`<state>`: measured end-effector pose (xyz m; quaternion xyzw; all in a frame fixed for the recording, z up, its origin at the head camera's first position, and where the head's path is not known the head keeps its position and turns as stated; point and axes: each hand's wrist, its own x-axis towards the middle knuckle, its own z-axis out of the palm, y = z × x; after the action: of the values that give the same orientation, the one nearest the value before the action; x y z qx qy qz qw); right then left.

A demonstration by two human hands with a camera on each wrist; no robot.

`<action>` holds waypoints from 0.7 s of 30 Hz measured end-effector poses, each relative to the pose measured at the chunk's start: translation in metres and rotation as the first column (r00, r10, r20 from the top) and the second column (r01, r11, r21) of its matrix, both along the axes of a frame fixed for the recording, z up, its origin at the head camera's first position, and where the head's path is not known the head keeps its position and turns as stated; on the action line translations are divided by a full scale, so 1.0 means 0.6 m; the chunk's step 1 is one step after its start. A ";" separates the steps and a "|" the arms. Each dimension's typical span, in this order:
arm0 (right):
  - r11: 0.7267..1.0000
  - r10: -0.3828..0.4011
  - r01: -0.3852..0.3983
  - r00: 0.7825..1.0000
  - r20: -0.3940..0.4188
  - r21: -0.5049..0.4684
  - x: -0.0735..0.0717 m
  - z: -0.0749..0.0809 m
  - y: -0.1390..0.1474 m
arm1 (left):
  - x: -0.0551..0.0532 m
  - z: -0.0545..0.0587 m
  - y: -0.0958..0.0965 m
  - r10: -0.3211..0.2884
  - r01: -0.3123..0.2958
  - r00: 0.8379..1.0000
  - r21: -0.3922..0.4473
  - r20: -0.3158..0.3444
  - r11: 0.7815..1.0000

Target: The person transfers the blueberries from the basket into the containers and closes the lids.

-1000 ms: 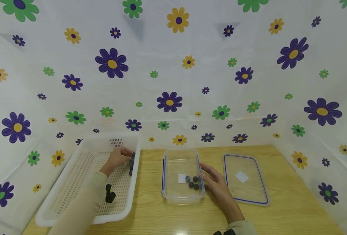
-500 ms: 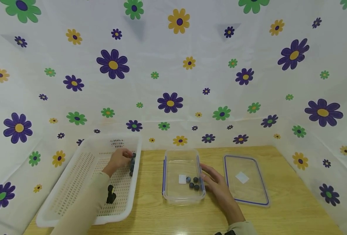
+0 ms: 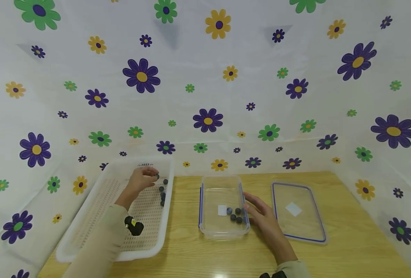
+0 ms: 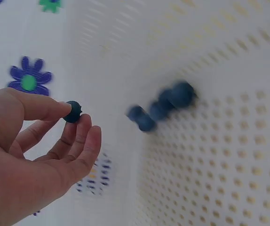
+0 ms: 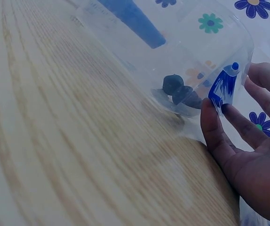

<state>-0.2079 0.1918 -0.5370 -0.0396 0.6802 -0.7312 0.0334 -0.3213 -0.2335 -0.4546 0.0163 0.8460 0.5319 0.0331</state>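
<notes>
My left hand (image 3: 138,183) pinches a single blueberry (image 4: 72,112) between thumb and fingertips, raised inside the white plastic basket (image 3: 166,216). Several blueberries (image 4: 182,94) lie along the basket's right side, apart from that hand. To the right stands a clear, lidless food container (image 3: 210,227) with several blueberries (image 3: 238,219) in its near right corner. My right hand (image 3: 265,218) holds the container's right side, its thumb and fingers around the blue latch (image 5: 224,87) there.
The clear lid (image 3: 298,222) with a blue seal lies flat on the wooden table (image 3: 184,239), right of the container. A flower-print sheet (image 3: 177,104) rises behind and at both sides. A black wrist device (image 3: 135,227) sits on the left sleeve.
My left hand has lifted a blueberry away from the row at the basket's right side and turned slightly. The right hand stays at the container. The head view has shifted slightly left.
</notes>
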 end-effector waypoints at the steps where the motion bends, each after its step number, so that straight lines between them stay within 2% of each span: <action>1: 1.000 -0.003 0.003 1.000 0.000 0.006 0.000 0.000 0.001 | 0.005 0.009 0.003 -0.003 0.004 1.000 0.017 -0.016 1.000; 5: 1.000 -0.006 0.006 1.000 0.006 0.009 0.000 0.001 0.001 | 0.026 0.042 0.018 -0.010 0.014 0.997 0.055 -0.073 0.998; 11: 1.000 0.000 0.000 1.000 -0.003 0.002 -0.001 0.001 0.000 | 0.066 0.081 0.048 0.020 -0.009 0.992 0.090 -0.125 0.996; 16: 1.000 -0.005 0.005 1.000 -0.005 0.007 0.003 0.001 0.003 | 0.099 0.098 0.077 0.011 0.020 0.984 0.173 -0.177 0.985; 18: 1.000 0.005 -0.005 1.000 -0.013 0.008 0.004 0.002 0.001 | 0.112 0.103 0.086 0.014 0.032 0.979 0.220 -0.203 0.975; 21: 1.000 0.010 -0.010 1.000 -0.019 0.007 0.003 0.003 -0.001 | 0.131 0.110 0.101 -0.007 0.085 0.967 0.298 -0.254 0.951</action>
<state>-0.2063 0.1914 -0.5353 -0.0498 0.6827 -0.7283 0.0309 -0.2428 -0.1728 -0.3888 0.1077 0.7500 0.6494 -0.0641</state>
